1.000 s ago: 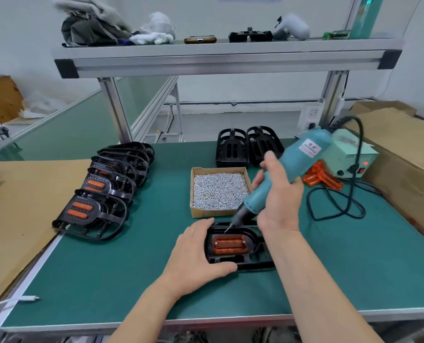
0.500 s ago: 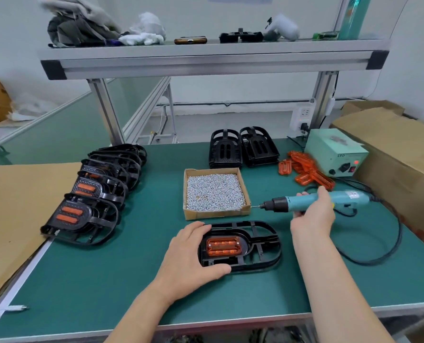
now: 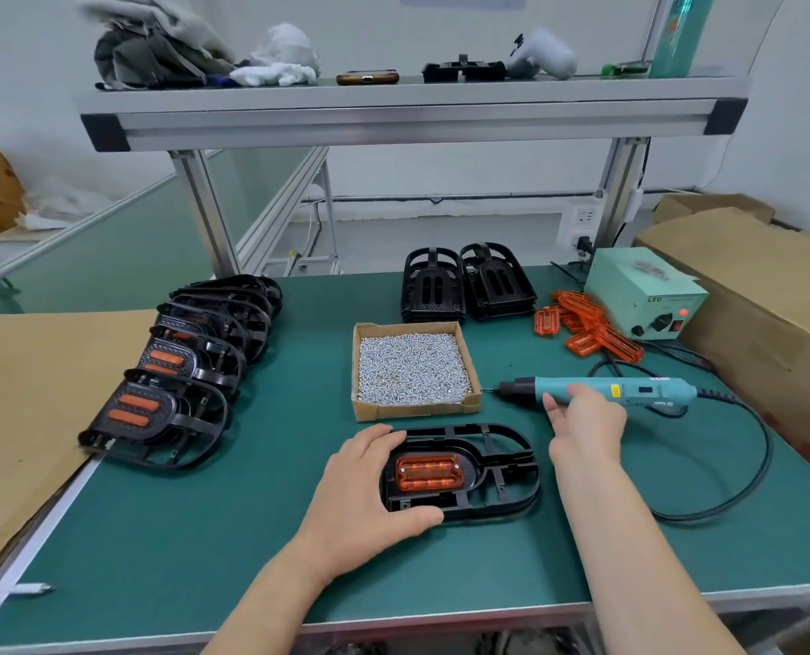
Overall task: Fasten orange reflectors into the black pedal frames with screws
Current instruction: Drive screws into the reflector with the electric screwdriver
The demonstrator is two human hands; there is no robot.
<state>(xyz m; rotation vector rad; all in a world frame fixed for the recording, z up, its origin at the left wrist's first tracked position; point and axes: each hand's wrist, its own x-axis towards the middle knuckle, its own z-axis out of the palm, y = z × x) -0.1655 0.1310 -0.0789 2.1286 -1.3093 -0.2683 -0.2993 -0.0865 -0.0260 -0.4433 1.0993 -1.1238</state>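
**Green bench mat (image 3: 204, 536): one frame in work**

Front centre, a black openwork plastic pedal frame (image 3: 502, 470) lies flat with a ribbed orange reflector (image 3: 429, 472) seated in it. The left hand (image 3: 370, 489) grips its rounded left end. The right hand (image 3: 587, 427) lies on the teal electric screwdriver (image 3: 639, 392), beside the cardboard tray (image 3: 417, 411) of small silver screws (image 3: 412, 366). Its fingers are hidden, so I cannot tell whether they close.

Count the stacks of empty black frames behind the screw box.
2: left stack straight behind the screw box, right stack beside it. Frames within each stack are partly hidden.
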